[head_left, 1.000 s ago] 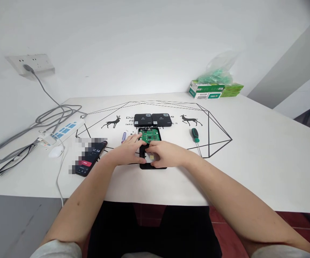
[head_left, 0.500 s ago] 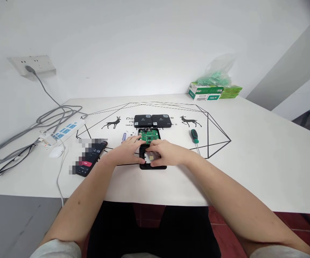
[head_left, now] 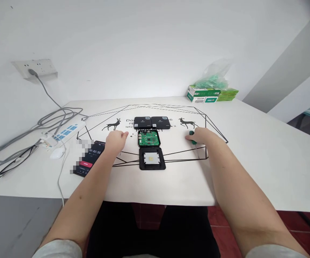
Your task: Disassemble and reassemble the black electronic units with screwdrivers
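Observation:
My left hand is closed over the small purple-handled screwdriver; its handle is hidden and only a bit of thin shaft shows below the fingers. On the right, my right hand grips the green handle of a larger screwdriver, its shaft pointing down toward me. Between the hands lies an opened black box with a green circuit board in its shell. Nearer me, touching or almost touching it, is the black cover with a silver metal plate bearing a yellowish square pad.
Two closed black boxes sit side by side behind the board. Tiny screws lie left of it. A phone with a timer, a power strip and cables are on the left. Green-white cartons stand at the back right.
Both hands have left the cover, which now lies flat by the board shell. My left hand moved left onto the small screwdriver, my right hand moved right onto the green one.

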Action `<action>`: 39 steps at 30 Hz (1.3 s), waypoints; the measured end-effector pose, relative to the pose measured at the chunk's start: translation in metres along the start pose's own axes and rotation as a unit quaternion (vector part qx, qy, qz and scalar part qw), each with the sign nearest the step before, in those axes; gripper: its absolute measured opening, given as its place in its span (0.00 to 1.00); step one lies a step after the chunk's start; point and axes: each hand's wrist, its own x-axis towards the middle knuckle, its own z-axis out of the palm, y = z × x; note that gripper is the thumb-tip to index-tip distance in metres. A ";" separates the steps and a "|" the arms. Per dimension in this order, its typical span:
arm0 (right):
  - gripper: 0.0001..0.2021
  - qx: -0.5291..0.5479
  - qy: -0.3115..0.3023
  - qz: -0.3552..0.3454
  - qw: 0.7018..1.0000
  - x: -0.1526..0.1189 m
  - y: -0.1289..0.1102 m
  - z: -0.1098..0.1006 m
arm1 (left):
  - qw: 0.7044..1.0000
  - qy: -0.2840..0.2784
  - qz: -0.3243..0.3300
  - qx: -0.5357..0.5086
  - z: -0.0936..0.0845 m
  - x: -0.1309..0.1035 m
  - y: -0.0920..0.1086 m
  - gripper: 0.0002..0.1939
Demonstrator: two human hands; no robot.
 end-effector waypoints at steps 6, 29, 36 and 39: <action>0.18 0.188 -0.064 0.095 0.975 -0.013 -0.026 -0.001 | 0.996 0.009 0.040 0.074 0.013 -0.001 0.003 0.14; 0.28 0.604 -0.138 -0.048 0.784 -0.081 -0.127 0.086 | 0.994 -0.043 -0.027 0.093 0.013 -0.002 0.009 0.15; 0.24 0.604 -0.146 -0.044 0.782 -0.081 -0.127 0.085 | 0.999 0.022 0.030 -0.001 0.019 -0.002 0.015 0.15; 0.23 0.608 -0.144 -0.041 0.780 -0.082 -0.128 0.084 | 0.996 0.026 0.048 -0.077 0.020 -0.001 0.016 0.15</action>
